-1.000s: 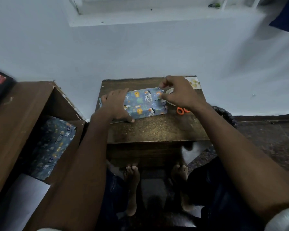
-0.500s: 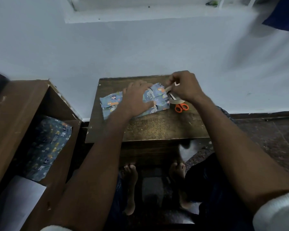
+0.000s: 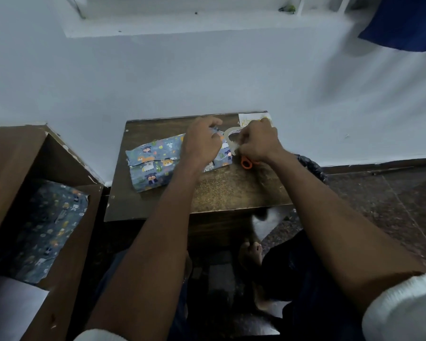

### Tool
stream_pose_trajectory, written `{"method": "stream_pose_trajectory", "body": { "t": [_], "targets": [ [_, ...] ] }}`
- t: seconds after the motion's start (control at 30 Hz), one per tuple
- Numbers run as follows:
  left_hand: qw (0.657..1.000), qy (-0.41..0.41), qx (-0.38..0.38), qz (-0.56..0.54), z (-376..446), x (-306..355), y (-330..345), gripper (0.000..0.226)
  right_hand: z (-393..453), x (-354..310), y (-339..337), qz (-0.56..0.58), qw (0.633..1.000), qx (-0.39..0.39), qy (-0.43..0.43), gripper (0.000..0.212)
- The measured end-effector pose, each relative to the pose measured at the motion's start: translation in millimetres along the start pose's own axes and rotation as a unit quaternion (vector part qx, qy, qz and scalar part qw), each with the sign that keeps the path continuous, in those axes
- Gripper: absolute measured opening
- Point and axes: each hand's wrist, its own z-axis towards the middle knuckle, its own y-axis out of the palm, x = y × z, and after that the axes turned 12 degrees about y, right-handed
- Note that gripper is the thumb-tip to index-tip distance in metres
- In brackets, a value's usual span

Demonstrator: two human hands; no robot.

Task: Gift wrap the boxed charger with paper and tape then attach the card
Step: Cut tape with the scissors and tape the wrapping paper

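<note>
Head view: left hand (image 3: 202, 146) now beside tape roll (image 3: 229, 139), fingers curled; right hand (image 3: 257, 141) pinching tape; wrapped box (image 3: 158, 166) unsealed.

There is only one view, from a camera on the person's head. It looks forward and down, from above the small table (image 3: 207, 193), which stands against the wall (image 3: 207, 75). Both forearms reach away from the lens into the middle. The wide lens bends the edges, and the table appears rather near.

Both hands: left hand (image 3: 202, 143) on wrapped box (image 3: 158, 163), right hand (image 3: 257, 141) at tape roll (image 3: 229, 136).
</note>
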Motion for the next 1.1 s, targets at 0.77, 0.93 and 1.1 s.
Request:
{"method": "stream_pose_trajectory", "body": {
  "t": [0.77, 0.93, 1.1],
  "targets": [
    [0.971, 0.082, 0.056, -0.217, -29, 17, -35, 0.025, -29, 20, -56, 0.454, 0.867, -0.185, -0.091, 0.019],
    [0.954, 0.07, 0.05, -0.287, -35, 24, -42, 0.019, -35, 18, -64, 0.477, 0.837, -0.231, -0.135, 0.02],
    [0.934, 0.011, 0.043, -0.353, -41, 25, -47, 0.027, -42, 7, -53, 0.422, 0.837, -0.307, -0.162, 0.021]
  ]
}}
